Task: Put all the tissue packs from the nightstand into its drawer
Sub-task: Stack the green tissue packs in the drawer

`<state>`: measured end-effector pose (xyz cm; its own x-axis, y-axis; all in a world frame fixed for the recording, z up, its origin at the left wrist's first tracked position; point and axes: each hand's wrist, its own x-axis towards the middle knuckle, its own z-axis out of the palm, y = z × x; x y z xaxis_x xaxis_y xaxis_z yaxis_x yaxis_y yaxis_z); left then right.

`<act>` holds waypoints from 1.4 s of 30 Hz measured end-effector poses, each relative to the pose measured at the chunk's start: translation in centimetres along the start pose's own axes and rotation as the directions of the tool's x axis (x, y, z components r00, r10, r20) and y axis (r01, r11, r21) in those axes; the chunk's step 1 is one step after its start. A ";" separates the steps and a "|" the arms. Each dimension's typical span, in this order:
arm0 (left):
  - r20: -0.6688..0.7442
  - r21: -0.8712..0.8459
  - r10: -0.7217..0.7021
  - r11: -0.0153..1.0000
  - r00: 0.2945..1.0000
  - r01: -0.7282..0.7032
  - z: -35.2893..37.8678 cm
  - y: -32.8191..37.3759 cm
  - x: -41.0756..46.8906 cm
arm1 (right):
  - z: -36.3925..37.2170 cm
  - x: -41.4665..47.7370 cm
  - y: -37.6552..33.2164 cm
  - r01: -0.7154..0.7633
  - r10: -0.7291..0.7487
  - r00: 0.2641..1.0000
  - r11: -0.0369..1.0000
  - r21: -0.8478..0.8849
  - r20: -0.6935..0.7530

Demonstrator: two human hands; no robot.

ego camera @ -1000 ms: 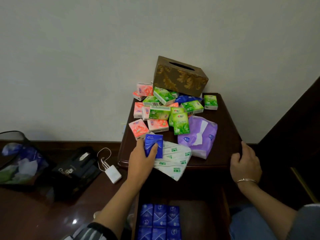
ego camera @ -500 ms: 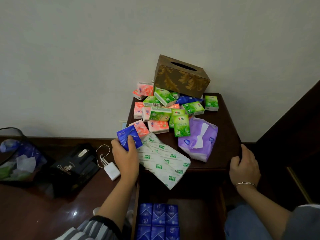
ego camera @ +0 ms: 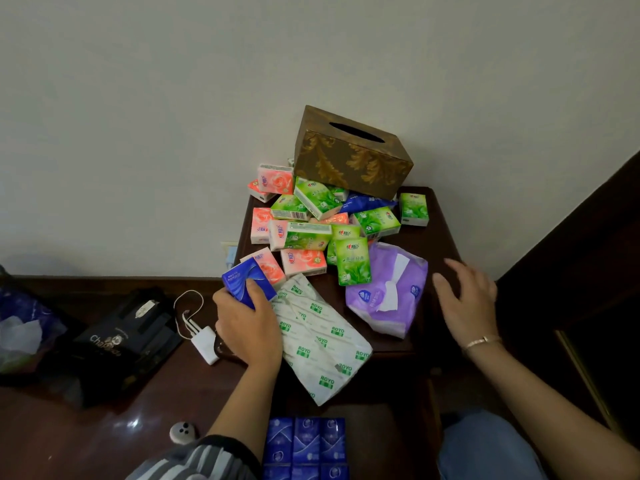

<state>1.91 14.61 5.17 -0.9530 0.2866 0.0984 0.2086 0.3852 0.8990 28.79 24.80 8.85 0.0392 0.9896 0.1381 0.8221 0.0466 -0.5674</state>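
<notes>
Head view: left hand (ego camera: 247, 327), fingers clamped on glossy blue rectangular tissue pack (ego camera: 242, 277); right hand (ego camera: 471, 306), fingers apart.

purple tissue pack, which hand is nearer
Right. The right hand is just right of the purple tissue pack; the left hand, gripping a blue tissue pack, is farther left.

The light is dim, soft and indoor. The pale wall (ego camera: 138, 116) is brightest and darkens toward the corners. A small glare spot sits on the glossy brown surface (ego camera: 133, 423) at lower left. The drawer (ego camera: 381, 445) and the right edge sink into shadow. The right hand (ego camera: 464, 299) is slightly blurred, and straight lines bow near the borders.
</notes>
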 end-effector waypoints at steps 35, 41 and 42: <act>-0.009 0.092 0.089 0.992 0.996 -0.088 0.0 -0.1 -0.6 | 3.7 1.2 -10.4 0.172 -0.279 0.957 0.765 0.620 0.079; 0.030 0.045 0.082 0.996 0.996 -0.083 -0.2 -0.4 -0.5 | -1.3 -0.8 -9.7 0.071 -0.092 0.995 0.525 0.848 -0.027; 0.037 0.029 0.077 0.997 0.996 -0.078 -0.2 -0.4 -0.5 | -2.2 -1.5 -9.3 0.028 -0.061 0.998 0.476 0.879 0.001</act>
<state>2.28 14.11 4.87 -0.9254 0.3476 0.1510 0.2882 0.3866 0.8761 22.39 22.61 15.71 -0.0112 0.9851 0.1714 -0.1071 0.1693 -0.9797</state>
